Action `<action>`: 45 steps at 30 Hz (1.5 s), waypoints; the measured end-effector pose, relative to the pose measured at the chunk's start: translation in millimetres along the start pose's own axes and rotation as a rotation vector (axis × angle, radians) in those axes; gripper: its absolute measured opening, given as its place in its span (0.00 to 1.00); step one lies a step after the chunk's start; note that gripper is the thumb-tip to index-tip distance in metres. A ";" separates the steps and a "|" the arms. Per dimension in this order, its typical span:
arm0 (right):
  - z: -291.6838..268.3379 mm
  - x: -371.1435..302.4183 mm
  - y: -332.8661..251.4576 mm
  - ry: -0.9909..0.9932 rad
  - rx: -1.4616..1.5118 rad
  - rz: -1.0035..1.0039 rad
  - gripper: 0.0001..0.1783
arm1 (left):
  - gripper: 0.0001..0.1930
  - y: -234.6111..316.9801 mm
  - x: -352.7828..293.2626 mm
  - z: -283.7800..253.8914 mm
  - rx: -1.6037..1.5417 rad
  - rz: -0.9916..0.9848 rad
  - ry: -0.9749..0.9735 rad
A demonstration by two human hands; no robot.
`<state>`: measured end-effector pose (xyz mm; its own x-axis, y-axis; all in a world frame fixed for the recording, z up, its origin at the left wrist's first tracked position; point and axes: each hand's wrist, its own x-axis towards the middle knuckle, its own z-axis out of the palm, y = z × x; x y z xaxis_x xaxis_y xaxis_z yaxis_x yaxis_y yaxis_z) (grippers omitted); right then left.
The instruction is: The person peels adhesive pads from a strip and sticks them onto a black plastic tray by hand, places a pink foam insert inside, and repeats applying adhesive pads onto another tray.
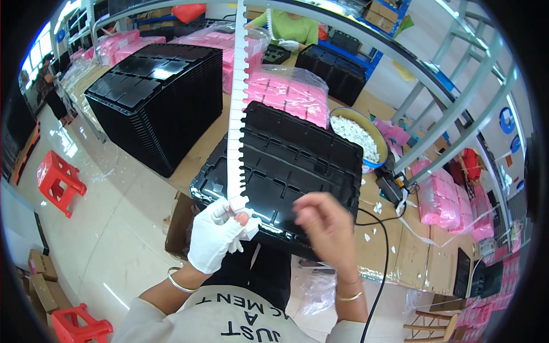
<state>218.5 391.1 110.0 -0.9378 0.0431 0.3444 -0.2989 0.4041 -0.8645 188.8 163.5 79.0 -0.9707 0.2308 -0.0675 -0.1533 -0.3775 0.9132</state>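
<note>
Left hand (214, 237): mine, gloved in white, pinching the lower end of the strip between thumb and fingers, probably so I can keep it taut and steady.
Right hand (331, 226): mine, bare, fingers curled above the trays; I can't tell whether anything is in them. Bare fingertips probably help with small pieces.
White strip (235, 126): toothed along one edge, rising from my left hand past the top of view; whatever holds it up is hidden.
Black trays (274, 174): right before me, beneath my right hand, likely put there for easy reach.
Basin (372, 127): beyond the trays to the right, full of white bits (353, 136), seemingly kept close for handy access.
Tall black stack (166, 111): farther left, presumably piled to save table room.
Pink bundles (286, 94): behind the trays, under clear plastic, perhaps against dust.
Co-worker (294, 28): across the table, in green.
</note>
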 end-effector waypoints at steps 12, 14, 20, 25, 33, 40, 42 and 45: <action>41.5 -38.1 -32.8 -0.186 -0.142 -0.365 0.07 | 0.13 -5.6 -30.7 -5.7 -0.088 0.018 -0.043; 37.4 -29.0 -34.1 -0.206 -0.190 -0.438 0.07 | 0.12 -5.2 -25.6 -3.7 -0.149 0.024 0.015; -21.3 40.7 -18.1 -0.057 -0.300 -0.378 0.04 | 0.14 -5.2 6.2 -45.1 0.066 0.249 0.340; -125.1 101.2 61.5 0.031 -0.573 -0.308 0.04 | 0.12 -23.0 50.3 -141.4 0.642 0.270 0.464; -164.7 137.3 132.9 -0.081 -0.848 -0.278 0.06 | 0.11 -72.1 119.7 -181.4 0.982 0.136 0.567; -160.2 149.9 149.6 -0.017 -1.011 -0.333 0.02 | 0.09 -80.7 154.9 -161.1 0.813 0.182 0.516; -159.4 151.2 154.1 -0.073 -0.986 -0.302 0.03 | 0.11 -83.9 156.6 -160.0 0.555 0.146 0.467; -159.9 153.6 152.9 -0.085 -0.982 -0.252 0.04 | 0.16 -79.4 148.3 -143.0 0.204 0.126 0.473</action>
<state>56.9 605.7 89.3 -0.8884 -0.1966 0.4149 -0.2485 0.9657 -0.0746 30.5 99.5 -60.9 -0.9641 -0.2525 -0.0828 -0.0363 -0.1834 0.9824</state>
